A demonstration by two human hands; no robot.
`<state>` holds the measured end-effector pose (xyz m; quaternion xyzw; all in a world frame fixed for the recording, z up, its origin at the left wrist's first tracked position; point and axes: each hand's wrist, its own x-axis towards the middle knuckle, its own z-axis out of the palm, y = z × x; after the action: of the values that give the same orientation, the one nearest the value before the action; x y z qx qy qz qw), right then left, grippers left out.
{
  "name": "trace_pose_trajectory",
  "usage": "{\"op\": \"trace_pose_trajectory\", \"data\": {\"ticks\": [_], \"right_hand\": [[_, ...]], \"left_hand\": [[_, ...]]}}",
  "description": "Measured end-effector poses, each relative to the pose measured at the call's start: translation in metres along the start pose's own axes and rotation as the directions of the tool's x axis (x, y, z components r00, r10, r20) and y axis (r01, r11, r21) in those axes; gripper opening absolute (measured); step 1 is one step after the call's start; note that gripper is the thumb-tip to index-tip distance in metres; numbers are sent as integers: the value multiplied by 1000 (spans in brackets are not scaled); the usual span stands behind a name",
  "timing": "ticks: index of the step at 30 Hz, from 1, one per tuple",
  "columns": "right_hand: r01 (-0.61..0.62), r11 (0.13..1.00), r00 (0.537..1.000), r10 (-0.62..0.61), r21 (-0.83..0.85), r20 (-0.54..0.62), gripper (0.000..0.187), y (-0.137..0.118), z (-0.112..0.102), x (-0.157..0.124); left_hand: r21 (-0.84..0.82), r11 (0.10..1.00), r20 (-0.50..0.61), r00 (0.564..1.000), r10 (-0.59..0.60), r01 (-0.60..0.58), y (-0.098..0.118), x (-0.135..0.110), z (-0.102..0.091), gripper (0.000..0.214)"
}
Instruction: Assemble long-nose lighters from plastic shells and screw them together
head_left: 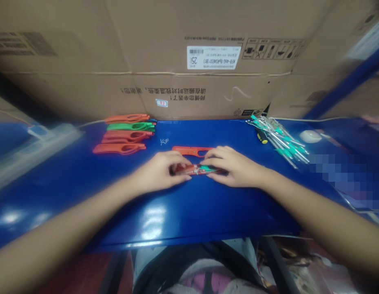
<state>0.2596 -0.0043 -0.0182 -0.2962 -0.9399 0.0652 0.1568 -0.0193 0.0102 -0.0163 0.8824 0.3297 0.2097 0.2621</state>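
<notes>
My left hand [155, 169] pinches the left end of an open red-orange lighter shell [191, 170] just above the blue table. My right hand [235, 166] grips its right end, where a green piece and some metal show inside. The fingers of both hands are closed round it and hide its ends. Right behind lies another orange shell half [186, 151], with a finger hole, partly covered by my right fingers. Farther back at the left, several orange lighter handles [122, 149] lie in a row with a green handle [128, 126] among them.
At the back right is a pile of metal tubes with green pieces [281, 141], next to a black and yellow screwdriver [262, 137]. A white rounded object [310, 136] sits beyond it. Small thin pale pieces [164, 141] lie mid-table. A cardboard wall [165, 49] closes the back.
</notes>
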Motion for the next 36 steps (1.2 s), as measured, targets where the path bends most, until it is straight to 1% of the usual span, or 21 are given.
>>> {"op": "trace_pose_trajectory", "data": {"ticks": [4,6,16,24,31,36], "right_hand": [[-5,1000,1000,5,0,13,31,1,-1,0],[-11,1000,1000,11,5,17,31,1,-1,0],[-22,1000,999,21,20,30,29,1,0,0],[-26,999,999,25,29,36,29,0,-1,1],[-23,999,999,23,24,33,29,0,0,0],[-20,999,999,19,31,34,27,1,1,0]], "left_hand": [[1,1000,6,1000,27,-27,0,0,-2,19],[-8,1000,12,999,30,-30,0,1,-2,16],[-43,999,21,1000,-15,16,-1,1,-3,19],[-81,991,13,994,-107,107,-3,2,-1,18],[43,997,64,995,-70,68,9,-1,-6,20],[66,997,59,997,-53,49,13,-2,-5,20]]}}
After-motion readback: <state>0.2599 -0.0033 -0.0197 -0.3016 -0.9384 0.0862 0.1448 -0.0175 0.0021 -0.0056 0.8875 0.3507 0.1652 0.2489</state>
